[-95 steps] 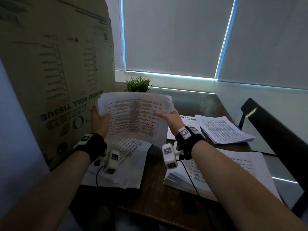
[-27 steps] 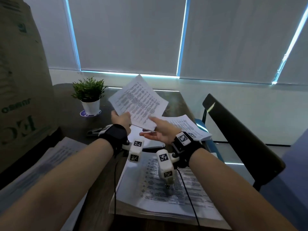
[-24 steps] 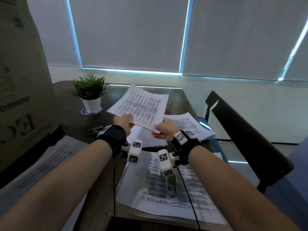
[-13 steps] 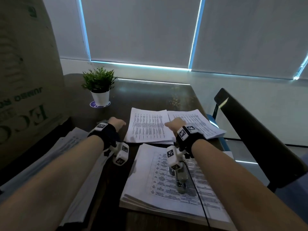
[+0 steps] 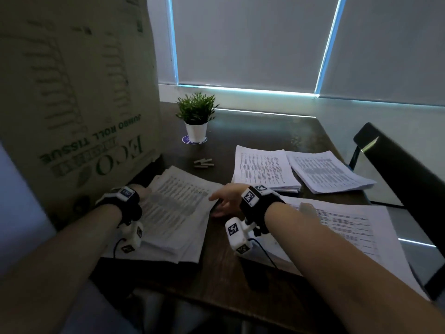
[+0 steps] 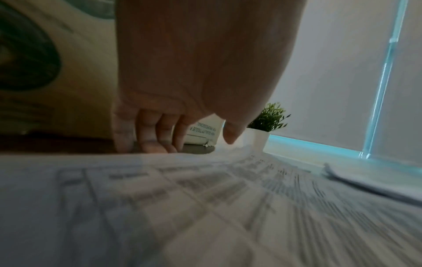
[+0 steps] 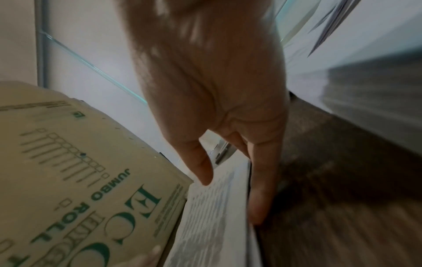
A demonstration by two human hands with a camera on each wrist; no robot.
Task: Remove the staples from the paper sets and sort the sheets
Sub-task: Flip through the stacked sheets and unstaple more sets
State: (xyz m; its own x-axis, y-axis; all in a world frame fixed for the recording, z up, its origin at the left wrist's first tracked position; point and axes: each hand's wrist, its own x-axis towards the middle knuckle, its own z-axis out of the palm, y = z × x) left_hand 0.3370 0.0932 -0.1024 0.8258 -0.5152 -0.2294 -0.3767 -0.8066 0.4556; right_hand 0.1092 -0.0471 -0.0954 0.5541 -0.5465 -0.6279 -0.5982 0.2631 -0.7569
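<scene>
A stapled paper set point(image 5: 177, 203) tops the loose pile at the table's left, by the box. My left hand point(image 5: 142, 192) is at its far left edge. In the left wrist view the fingers point(image 6: 148, 134) point down past that edge and the thumb point(image 6: 230, 134) hovers above the sheet. My right hand point(image 5: 222, 201) takes the set's right edge. The right wrist view shows the thumb point(image 7: 202, 169) on top of the paper set point(image 7: 205, 216) and the index finger point(image 7: 260, 200) along its underside. A staple remover point(image 5: 204, 162) lies beyond the pile.
Two sorted stacks point(image 5: 262, 168) point(image 5: 328, 171) lie at the far right, and a large stack point(image 5: 349, 227) lies under my right forearm. A tall cardboard box point(image 5: 72, 92) walls off the left. A potted plant point(image 5: 196, 116) stands at the back, a black chair point(image 5: 399, 179) at the right.
Both hands laid a sheet on the far stack, then swung left to the pile by the box. The right hand now holds the top set's edge.
</scene>
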